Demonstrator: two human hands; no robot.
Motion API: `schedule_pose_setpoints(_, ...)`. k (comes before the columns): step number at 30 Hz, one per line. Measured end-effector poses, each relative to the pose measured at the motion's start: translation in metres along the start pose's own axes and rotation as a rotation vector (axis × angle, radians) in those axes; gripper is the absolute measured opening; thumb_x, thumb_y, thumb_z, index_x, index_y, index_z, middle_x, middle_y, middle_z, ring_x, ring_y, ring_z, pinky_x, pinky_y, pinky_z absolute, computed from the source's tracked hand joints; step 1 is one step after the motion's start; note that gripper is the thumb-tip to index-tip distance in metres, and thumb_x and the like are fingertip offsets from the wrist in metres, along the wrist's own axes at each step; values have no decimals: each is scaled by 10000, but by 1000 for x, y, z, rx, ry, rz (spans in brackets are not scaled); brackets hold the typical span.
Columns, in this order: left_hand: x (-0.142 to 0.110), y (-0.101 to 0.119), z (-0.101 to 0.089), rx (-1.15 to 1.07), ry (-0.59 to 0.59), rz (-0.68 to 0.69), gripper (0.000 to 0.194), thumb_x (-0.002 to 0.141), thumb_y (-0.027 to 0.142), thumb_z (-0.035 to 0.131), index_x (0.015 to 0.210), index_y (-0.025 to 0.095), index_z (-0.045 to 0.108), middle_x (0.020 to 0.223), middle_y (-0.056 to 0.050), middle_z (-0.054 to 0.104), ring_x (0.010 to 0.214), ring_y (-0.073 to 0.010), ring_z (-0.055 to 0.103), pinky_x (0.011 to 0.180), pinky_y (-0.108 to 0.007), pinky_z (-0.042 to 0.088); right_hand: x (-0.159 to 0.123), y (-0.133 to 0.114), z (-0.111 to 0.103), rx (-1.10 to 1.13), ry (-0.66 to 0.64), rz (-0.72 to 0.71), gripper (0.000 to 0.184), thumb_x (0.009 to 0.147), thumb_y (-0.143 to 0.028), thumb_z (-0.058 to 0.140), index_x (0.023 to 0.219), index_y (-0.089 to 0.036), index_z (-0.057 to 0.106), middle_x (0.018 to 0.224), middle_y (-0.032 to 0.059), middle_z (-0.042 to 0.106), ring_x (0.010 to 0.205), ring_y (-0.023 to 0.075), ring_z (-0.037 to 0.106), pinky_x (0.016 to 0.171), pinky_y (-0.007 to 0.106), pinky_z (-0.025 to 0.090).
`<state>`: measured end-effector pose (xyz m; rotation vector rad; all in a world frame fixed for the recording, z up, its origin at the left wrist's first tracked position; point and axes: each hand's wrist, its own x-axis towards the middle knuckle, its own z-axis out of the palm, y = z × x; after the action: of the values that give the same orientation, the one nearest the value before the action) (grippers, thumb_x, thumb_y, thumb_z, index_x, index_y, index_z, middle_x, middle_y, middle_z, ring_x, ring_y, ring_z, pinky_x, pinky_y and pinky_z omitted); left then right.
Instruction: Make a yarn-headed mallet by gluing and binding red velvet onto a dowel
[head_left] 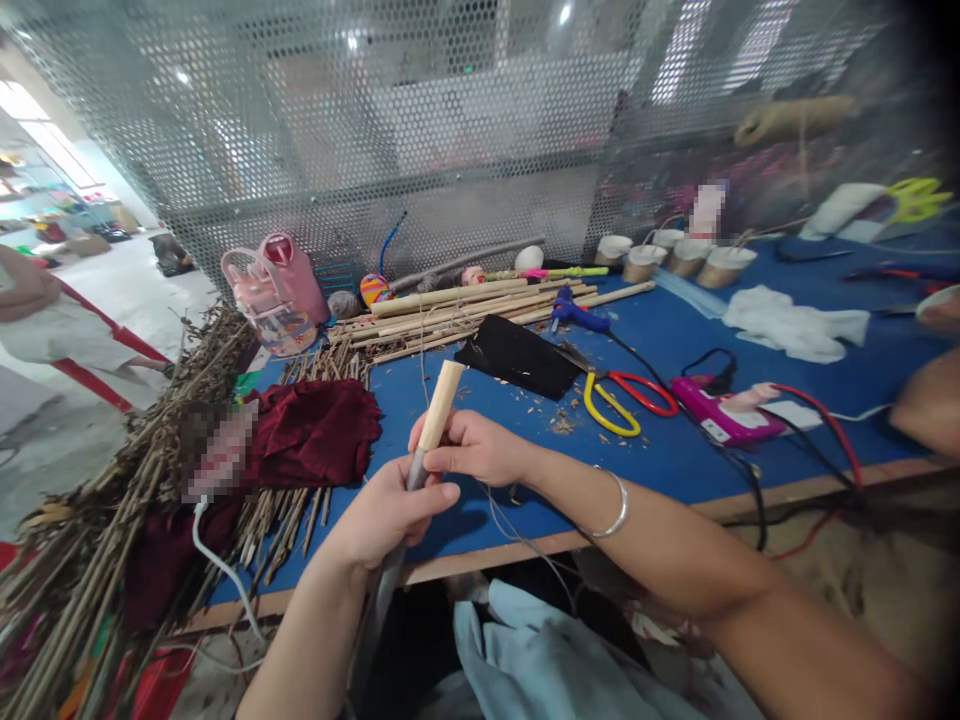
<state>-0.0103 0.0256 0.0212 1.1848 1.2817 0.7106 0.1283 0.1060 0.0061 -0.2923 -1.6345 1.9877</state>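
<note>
A wooden stick stands tilted in front of me, its pale top end bare and its lower length covered in a grey wrap. My left hand is closed around the grey part, thumb stretched across it. Just above, my right hand grips the stick where bare wood meets grey, thumb in front and fingers partly hidden behind. A thin grey string hangs in a loop below my right hand. Whether the right fingers also pinch this string I cannot tell.
Scissors, black cloth and a blue glue gun lie beyond my hands on the blue table. A purple power strip with cords sits right. Dry stalks and dark red cloth are left. Another person's hand is far right.
</note>
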Motion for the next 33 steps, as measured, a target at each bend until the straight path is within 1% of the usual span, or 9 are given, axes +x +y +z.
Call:
schedule_pose_setpoints(4,-20,-1,21,293,415,160,330,739,398,614,964,190,495,704,22,519,606,-134,490,565,-254,390,1,3,2,1,2,-41,328,740,-378,712,868,-130,541,706,-11,613,611,92,590,617,230,488)
schedule_pose_setpoints(7,-24,-5,29,401,539,189,369,737,379,620,1033,198,494,769,1,549,664,-154,510,602,-267,390,1,6,4,-3,4,-34,324,727,-366,721,863,-130,546,694,-10,616,622,102,601,627,241,494)
schedule_pose_setpoints(9,-15,-8,22,327,466,158,247,728,357,624,873,195,508,656,32,501,569,-121,452,543,-242,355,1,6,5,6,26,-3,342,708,-359,737,878,-133,544,709,-9,625,631,102,606,632,238,493)
schedule_pose_setpoints(14,4,-12,-3,-56,-105,-80,351,675,407,646,639,233,343,397,121,268,349,-56,200,375,-213,193,1,4,1,-14,2,71,335,719,-339,728,917,-138,547,751,-7,638,620,84,598,597,209,475)
schedule_pose_setpoints(20,-13,-11,19,219,446,193,232,749,352,626,844,194,485,632,52,482,538,-86,412,503,-211,325,1,4,5,-1,1,20,327,706,-357,733,853,-137,539,694,-15,621,628,102,612,613,228,490)
schedule_pose_setpoints(22,-12,-12,18,192,366,186,201,743,320,629,798,189,487,628,52,470,537,-80,401,504,-209,322,0,3,7,-12,6,47,340,686,-345,751,844,-141,530,689,-20,613,619,101,605,603,226,485)
schedule_pose_setpoints(26,0,-13,-2,-96,-135,-73,342,640,312,678,638,221,349,457,115,283,381,-46,238,392,-204,208,-2,-3,4,-21,-52,91,356,692,-350,750,878,-142,528,701,-26,599,599,83,570,589,215,463)
schedule_pose_setpoints(28,2,-12,-4,-147,-189,-114,353,623,325,681,650,226,342,445,123,262,368,-46,224,382,-206,196,-1,-4,1,-40,-63,79,360,709,-369,737,895,-139,531,716,-21,600,613,86,570,603,222,463)
schedule_pose_setpoints(33,-16,-7,18,187,332,143,220,748,311,617,889,188,501,649,56,462,563,-86,418,527,-214,343,-1,-3,-2,-83,-22,3,346,702,-387,740,818,-134,534,687,-24,588,624,90,578,610,218,469)
